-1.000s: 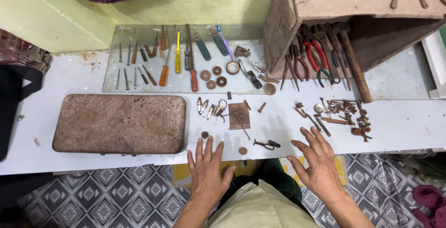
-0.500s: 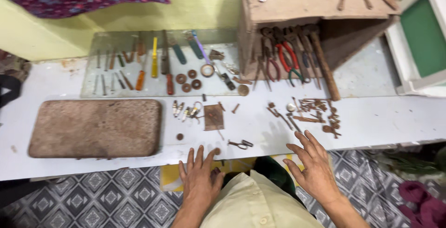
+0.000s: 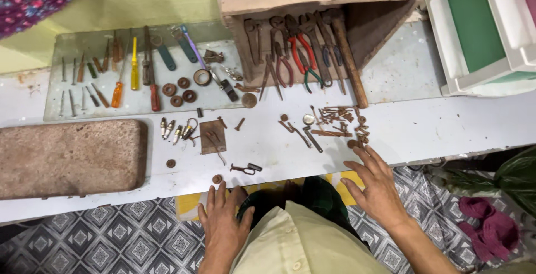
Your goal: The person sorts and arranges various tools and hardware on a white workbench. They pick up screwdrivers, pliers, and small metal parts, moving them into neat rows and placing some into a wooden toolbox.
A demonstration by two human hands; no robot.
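My left hand (image 3: 223, 221) lies flat with fingers spread at the front edge of the white bench (image 3: 446, 123), holding nothing, just below a small rusty ring (image 3: 216, 179) and a small dark clip-like piece (image 3: 245, 168). My right hand (image 3: 377, 187) is also empty and spread, its fingertips at the bench edge close to a pile of rusty nails and bolts (image 3: 338, 120). A rusty square plate (image 3: 213, 137) and a row of spark plugs (image 3: 173, 130) lie further in, beyond my left hand.
A flat brown stone slab (image 3: 67, 157) sits at left. Screwdrivers and washers lie on a glass sheet (image 3: 128, 73). A wooden box (image 3: 312, 34) holds pliers and a hammer (image 3: 347, 56). A white and green frame (image 3: 480, 28) stands at right.
The view has swung right and down. Both hands have slid back from the bench top to its front edge, still empty and spread.
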